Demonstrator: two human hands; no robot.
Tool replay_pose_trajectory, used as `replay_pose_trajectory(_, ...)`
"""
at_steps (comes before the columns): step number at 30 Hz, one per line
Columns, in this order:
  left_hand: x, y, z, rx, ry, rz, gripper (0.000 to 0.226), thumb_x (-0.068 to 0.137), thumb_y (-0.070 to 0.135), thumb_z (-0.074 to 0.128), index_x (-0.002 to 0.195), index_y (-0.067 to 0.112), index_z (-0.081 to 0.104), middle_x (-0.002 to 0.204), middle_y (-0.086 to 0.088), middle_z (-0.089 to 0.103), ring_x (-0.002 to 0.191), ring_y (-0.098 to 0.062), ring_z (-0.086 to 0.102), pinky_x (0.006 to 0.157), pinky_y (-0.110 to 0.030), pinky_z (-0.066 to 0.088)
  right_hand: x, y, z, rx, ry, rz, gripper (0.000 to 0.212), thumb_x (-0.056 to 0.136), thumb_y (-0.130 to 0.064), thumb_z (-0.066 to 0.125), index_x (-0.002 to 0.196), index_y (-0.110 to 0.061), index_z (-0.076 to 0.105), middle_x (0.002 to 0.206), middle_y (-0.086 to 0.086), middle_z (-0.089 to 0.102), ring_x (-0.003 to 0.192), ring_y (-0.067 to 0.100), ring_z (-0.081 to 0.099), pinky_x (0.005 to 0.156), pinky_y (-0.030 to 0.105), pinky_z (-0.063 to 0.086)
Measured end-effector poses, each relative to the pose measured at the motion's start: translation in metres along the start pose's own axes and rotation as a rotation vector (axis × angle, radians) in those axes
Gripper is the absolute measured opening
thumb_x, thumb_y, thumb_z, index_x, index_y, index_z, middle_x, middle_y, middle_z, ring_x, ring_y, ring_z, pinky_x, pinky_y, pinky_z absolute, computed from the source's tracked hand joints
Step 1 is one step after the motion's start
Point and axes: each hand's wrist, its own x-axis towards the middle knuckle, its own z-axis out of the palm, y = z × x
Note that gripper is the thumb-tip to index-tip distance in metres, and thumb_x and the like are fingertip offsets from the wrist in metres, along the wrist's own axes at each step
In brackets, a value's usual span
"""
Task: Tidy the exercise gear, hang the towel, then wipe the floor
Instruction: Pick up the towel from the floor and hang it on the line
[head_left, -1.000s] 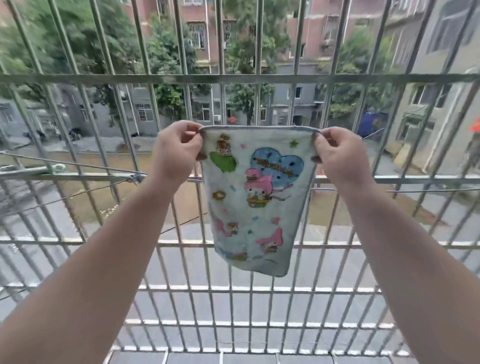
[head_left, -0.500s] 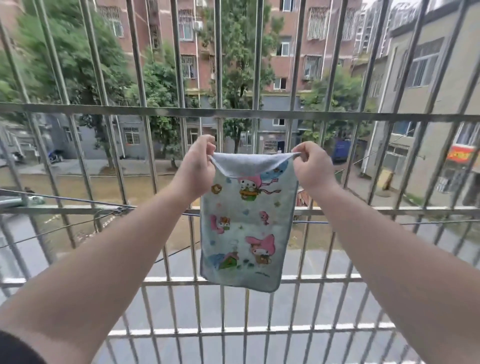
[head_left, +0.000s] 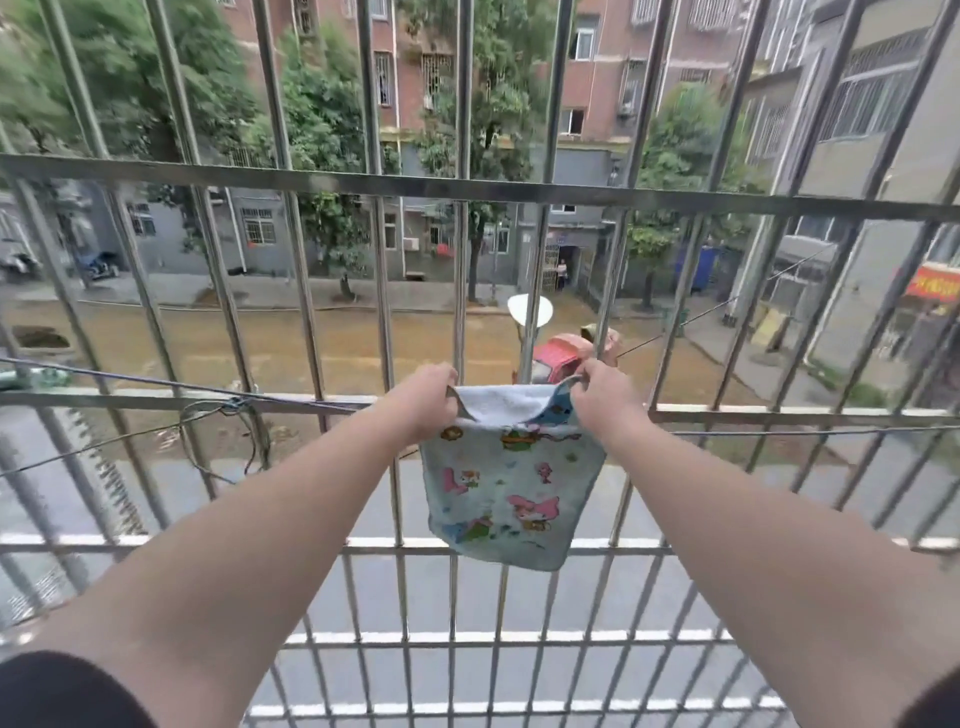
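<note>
A small pale blue towel (head_left: 511, 493) printed with pink cartoon figures hangs in front of the window grille. My left hand (head_left: 423, 397) pinches its top left corner and my right hand (head_left: 605, 392) pinches its top right corner. The top edge folds away from me at the height of a horizontal rail (head_left: 182, 401) and a thin wire (head_left: 130, 378) strung along it. Whether the fold rests on the rail or wire is hidden by the towel. Both arms reach straight out.
A steel security grille (head_left: 467, 189) of vertical bars and horizontal rails fills the view. Its lower section (head_left: 452, 636) slopes out under my arms. A knot of wire (head_left: 234, 405) sits on the rail to the left. Street, trees and buildings lie far beyond.
Both hands have carried the towel forward and down toward the rail. The top edge, held flat and stretched a second ago, now folds over away from me, and less of the print shows.
</note>
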Motion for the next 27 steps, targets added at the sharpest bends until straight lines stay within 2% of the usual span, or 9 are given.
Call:
replay_pose_trajectory(3, 0.005, -0.005, 0.013, 0.064, -0.08, -0.02, 0.03, 0.096, 0.02, 0.049, 0.124, 0.009, 0.055, 0.123, -0.015, 0.062, 0.101, -0.03, 0.057, 0.08, -0.032, 0.041, 0.0, 0.012, 0.023, -0.087, -0.143, 0.051, 0.022, 0.096, -0.023, 0.045, 0.109, -0.012, 0.059, 0.111, 0.014, 0.066, 0.097, 0.032, 0.058, 0.081, 0.037, 0.048)
replay_pose_trajectory(7, -0.001, -0.011, 0.027, 0.097, -0.121, -0.022, 0.038, 0.098, 0.026, 0.046, 0.133, 0.012, 0.047, 0.126, -0.013, 0.059, 0.105, -0.032, 0.059, 0.09, -0.04, 0.049, -0.007, 0.02, 0.039, -0.214, -0.276, 0.074, 0.03, 0.092, -0.029, 0.046, 0.119, -0.015, 0.05, 0.117, 0.01, 0.063, 0.105, 0.032, 0.059, 0.085, 0.038, 0.049)
replay_pose_trajectory(12, -0.025, -0.009, 0.027, 0.061, 0.014, 0.091, 0.021, 0.101, 0.023, 0.042, 0.114, 0.014, 0.056, 0.111, -0.008, 0.06, 0.087, -0.024, 0.058, 0.075, -0.037, 0.047, -0.03, 0.02, 0.031, -0.086, -0.057, -0.129, 0.026, 0.098, -0.026, 0.037, 0.108, -0.019, 0.06, 0.106, 0.002, 0.065, 0.1, 0.026, 0.06, 0.086, 0.042, 0.051)
replay_pose_trajectory(16, -0.053, -0.021, 0.028, -0.066, 0.215, 0.254, 0.017, 0.099, 0.018, 0.051, 0.111, 0.015, 0.062, 0.107, -0.002, 0.065, 0.1, -0.02, 0.058, 0.089, -0.036, 0.049, -0.084, 0.032, 0.012, 0.216, 0.234, -0.306, 0.026, 0.092, -0.001, 0.046, 0.102, -0.012, 0.067, 0.099, 0.0, 0.067, 0.097, 0.017, 0.058, 0.087, 0.03, 0.047)
replay_pose_trajectory(19, -0.085, -0.035, 0.04, -0.12, 0.466, 0.395, 0.018, 0.092, 0.004, 0.058, 0.107, 0.008, 0.066, 0.107, -0.004, 0.064, 0.107, -0.021, 0.055, 0.096, -0.035, 0.047, -0.123, 0.051, 0.007, 0.442, 0.358, -0.047, 0.029, 0.089, 0.003, 0.047, 0.091, -0.019, 0.066, 0.086, -0.008, 0.066, 0.083, 0.009, 0.06, 0.078, 0.025, 0.048)
replay_pose_trajectory(21, -0.112, -0.041, 0.05, -0.15, 0.621, 0.409, 0.018, 0.087, -0.005, 0.06, 0.101, 0.003, 0.067, 0.105, -0.008, 0.064, 0.105, -0.024, 0.056, 0.097, -0.029, 0.044, -0.134, 0.065, 0.015, 0.565, 0.312, 0.175, 0.032, 0.086, 0.005, 0.045, 0.085, -0.021, 0.064, 0.083, -0.006, 0.066, 0.082, 0.012, 0.062, 0.077, 0.032, 0.051)
replay_pose_trajectory(23, -0.136, -0.045, 0.066, -0.154, 0.757, 0.432, 0.02, 0.083, -0.01, 0.057, 0.094, 0.003, 0.066, 0.099, -0.01, 0.064, 0.1, -0.025, 0.055, 0.099, -0.023, 0.039, -0.141, 0.074, 0.023, 0.629, 0.253, 0.292, 0.029, 0.084, 0.005, 0.044, 0.085, -0.018, 0.062, 0.084, 0.0, 0.064, 0.083, 0.022, 0.062, 0.079, 0.037, 0.053)
replay_pose_trajectory(25, -0.156, -0.046, 0.088, -0.201, 0.782, 0.376, 0.027, 0.08, -0.01, 0.056, 0.095, 0.012, 0.061, 0.096, -0.005, 0.062, 0.096, -0.019, 0.052, 0.094, -0.026, 0.041, -0.146, 0.076, 0.028, 0.649, 0.223, 0.355, 0.019, 0.085, 0.004, 0.047, 0.091, -0.01, 0.059, 0.086, 0.001, 0.061, 0.081, 0.021, 0.058, 0.074, 0.02, 0.048)
replay_pose_trajectory(27, -0.163, -0.04, 0.102, -0.355, 0.639, 0.148, 0.033, 0.085, -0.005, 0.06, 0.104, 0.022, 0.053, 0.102, 0.004, 0.057, 0.097, -0.012, 0.05, 0.088, -0.033, 0.046, -0.148, 0.077, 0.031, 0.69, 0.202, 0.376, 0.017, 0.087, 0.001, 0.051, 0.099, -0.009, 0.056, 0.092, 0.001, 0.061, 0.084, 0.018, 0.056, 0.073, 0.013, 0.043)
